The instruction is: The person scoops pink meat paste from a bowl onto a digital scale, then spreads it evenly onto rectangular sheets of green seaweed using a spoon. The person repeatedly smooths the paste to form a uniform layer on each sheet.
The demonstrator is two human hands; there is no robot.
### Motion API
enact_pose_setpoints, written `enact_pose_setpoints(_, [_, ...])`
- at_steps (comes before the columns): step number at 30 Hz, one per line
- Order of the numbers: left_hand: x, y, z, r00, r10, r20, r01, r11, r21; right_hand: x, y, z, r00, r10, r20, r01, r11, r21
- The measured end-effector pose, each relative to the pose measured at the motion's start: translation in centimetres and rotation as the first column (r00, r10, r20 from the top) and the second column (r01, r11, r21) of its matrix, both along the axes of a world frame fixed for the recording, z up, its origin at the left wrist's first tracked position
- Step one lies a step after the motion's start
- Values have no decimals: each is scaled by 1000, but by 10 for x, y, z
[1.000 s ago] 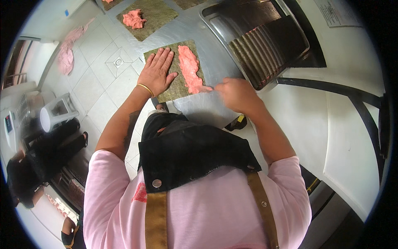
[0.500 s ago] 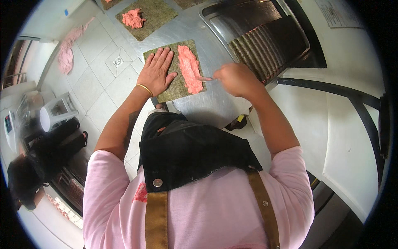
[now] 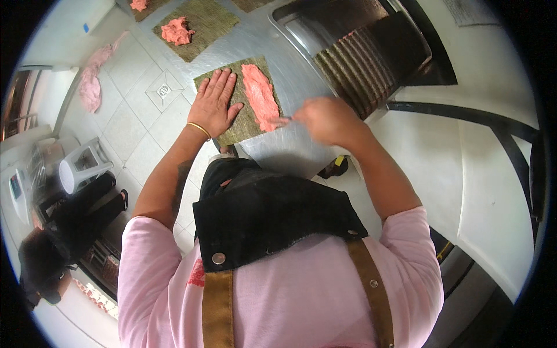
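Observation:
My left hand [image 3: 213,107] lies flat, fingers outstretched, on the left part of a dark green seaweed sheet [image 3: 239,129]. A long strip of pink paste [image 3: 260,95] runs down the sheet's right side. My right hand [image 3: 328,120], slightly blurred, is closed around a thin metal utensil [image 3: 282,121]. The utensil's tip touches the lower end of the paste; its exact shape is smeared by motion. Farther back, another seaweed sheet [image 3: 212,28] carries an unspread pink lump [image 3: 177,32].
The sheets lie on a metal table [image 3: 299,78]. At the back right a metal tray [image 3: 316,20] holds several dark seaweed rolls [image 3: 355,72] side by side. A white stool [image 3: 87,165] stands on the tiled floor at left, near a person in dark clothing [image 3: 72,211].
My right hand and the utensil have moved slightly downward along the paste to its lower end. My left hand stays flat on the sheet. The whole view has shifted a little.

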State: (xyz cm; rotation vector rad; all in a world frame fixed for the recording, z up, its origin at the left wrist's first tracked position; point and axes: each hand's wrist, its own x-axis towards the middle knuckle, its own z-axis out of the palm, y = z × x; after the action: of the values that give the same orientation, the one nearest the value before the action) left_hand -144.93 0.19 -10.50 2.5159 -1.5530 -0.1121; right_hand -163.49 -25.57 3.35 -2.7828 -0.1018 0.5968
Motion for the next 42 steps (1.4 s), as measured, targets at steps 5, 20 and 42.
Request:
enact_pose_setpoints(5, [-1,-1,1,1000,2,-6,-2,1000,13,16,-5,-24,993,-54,105,55,998,-5])
enact_pose_setpoints(20, [-2,0,8,999,7,-54,-8,1000,-21,28,-2,-52,947,-104,305,64,988,139])
enact_pose_setpoints(42, [0,2,6,994,32,-104,-38,998,-55,65,-23,-52,949,-21,315,-13,994,106])
